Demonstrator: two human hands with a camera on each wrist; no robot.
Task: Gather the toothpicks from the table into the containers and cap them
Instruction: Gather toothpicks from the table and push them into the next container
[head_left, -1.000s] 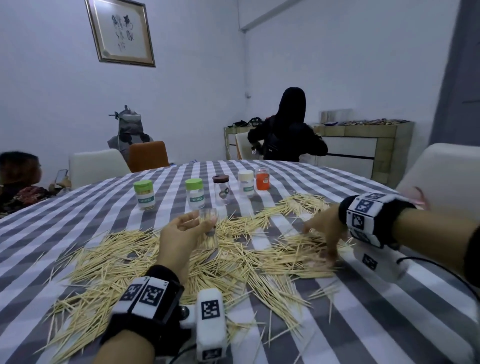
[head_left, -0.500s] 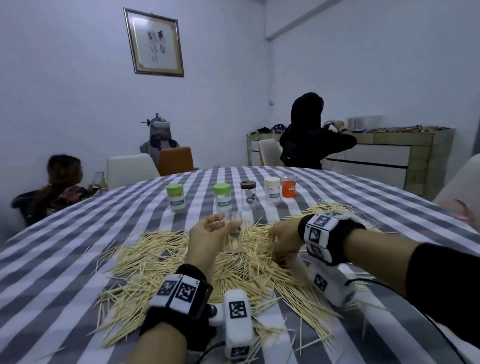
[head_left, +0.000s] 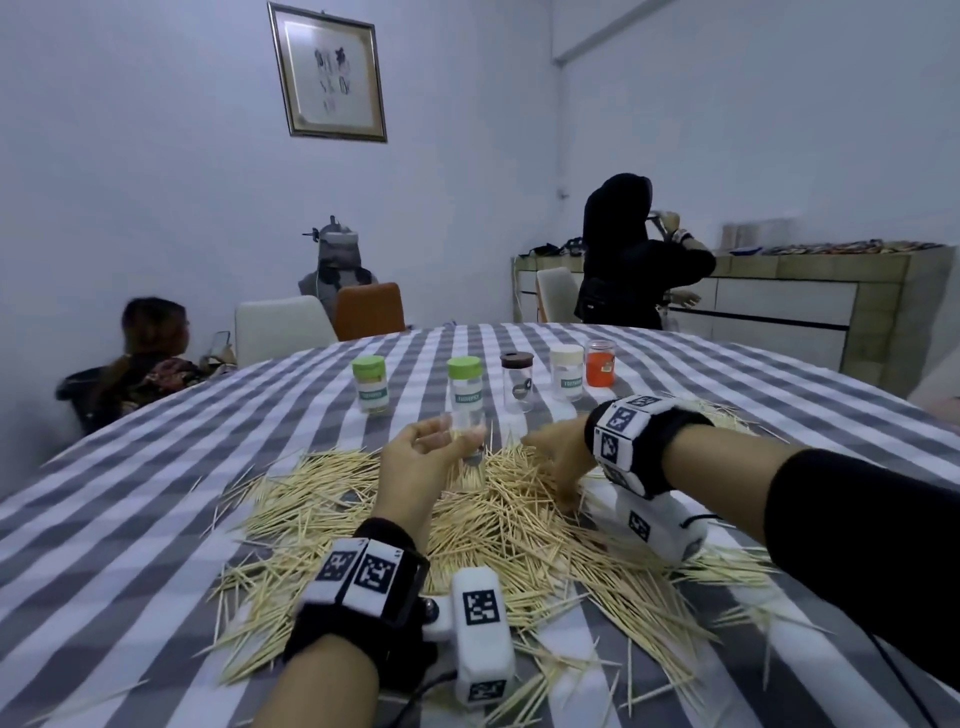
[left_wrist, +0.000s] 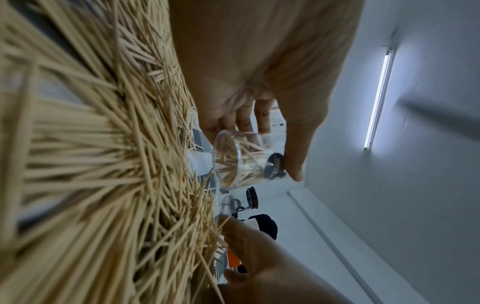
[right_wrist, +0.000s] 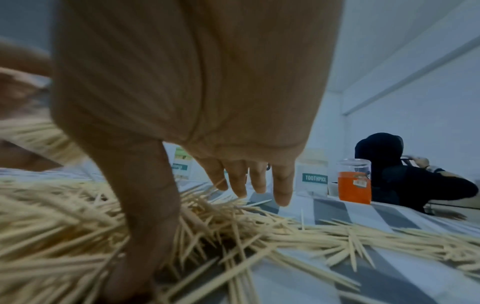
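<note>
Toothpicks (head_left: 498, 525) heaped on near striped table (head_left: 156, 467). Left hand (head_left: 421, 462) curled round small clear jar (head_left: 467, 436), uncapped, above pile centre. Right hand (head_left: 558, 457) just right of it, fingers spread straight, thumb down in pile. Five capped jars (head_left: 514, 379) in far row.

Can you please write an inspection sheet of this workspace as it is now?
Surface: striped table.
Job's things: toothpicks heaped loose; five capped containers in a row behind.
Clutter: nothing seen.
Grippers: left hand holds clear jar, uncapped, over the heap; right hand, fingers straight, in the toothpicks.
Cables: black cable at the right wrist.
Surroundings: two people, chairs, sideboard, framed picture.
</note>
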